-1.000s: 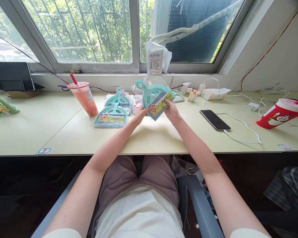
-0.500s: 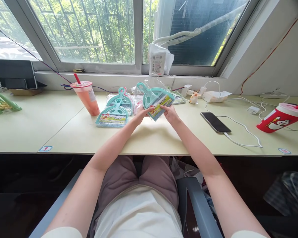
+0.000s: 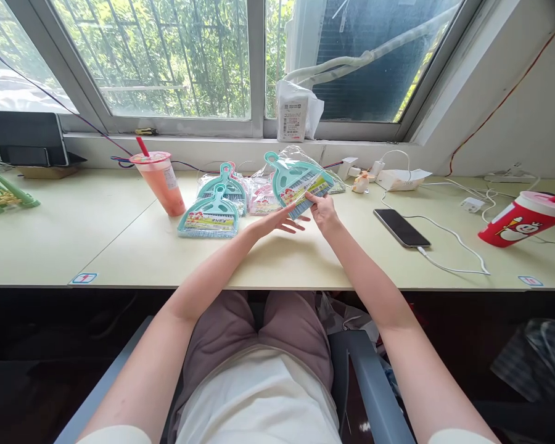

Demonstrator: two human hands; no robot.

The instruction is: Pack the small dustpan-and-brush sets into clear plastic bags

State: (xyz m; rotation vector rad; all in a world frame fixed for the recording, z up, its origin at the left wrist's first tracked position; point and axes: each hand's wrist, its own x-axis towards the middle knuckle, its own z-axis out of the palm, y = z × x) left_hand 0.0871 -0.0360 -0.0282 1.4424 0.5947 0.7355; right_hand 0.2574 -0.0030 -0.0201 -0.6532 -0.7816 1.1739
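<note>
Dustpan set (image 3: 301,180) in right hand (image 3: 324,213)

Bright window (image 3: 176,61), white wall (image 3: 513,123), desk (image 3: 296,265) — pale yellow

two hands (image 3: 269,224) (image 3: 324,211), two cups (image 3: 161,190) (image 3: 520,221), one smartphone (image 3: 400,226)

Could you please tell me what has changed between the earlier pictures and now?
The held dustpan set has shifted right. The left hand has opened, its fingers now extended beneath; whether it touches is unclear. The right hand still grips the set. The orange cup, red cup and phone stayed put.
</note>
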